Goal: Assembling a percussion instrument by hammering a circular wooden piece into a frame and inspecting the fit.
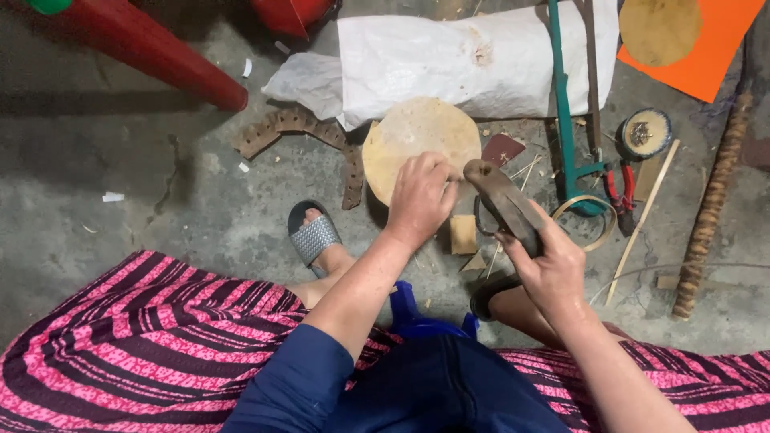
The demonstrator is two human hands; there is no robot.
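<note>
My left hand [420, 196] rests with closed fingers on the near edge of a round, tan wooden block [417, 136] that stands on the concrete floor. Whatever it pinches there is hidden under the fingers. My right hand [549, 269] grips the handle of a dark, worn metal chopping tool [501, 200]. The tool's head points up toward the block's right edge, close to my left fingers. A small square piece of light wood [463, 234] lies on the floor between my hands.
A white sack [481, 60] lies behind the block. A curved brown toothed strip [293, 128] sits to its left, a red pole [152, 48] further left. Right: a green frame saw [565, 104], red pliers [619, 188], a round brush [644, 132], bamboo strips [642, 212], an orange sheet [710, 44].
</note>
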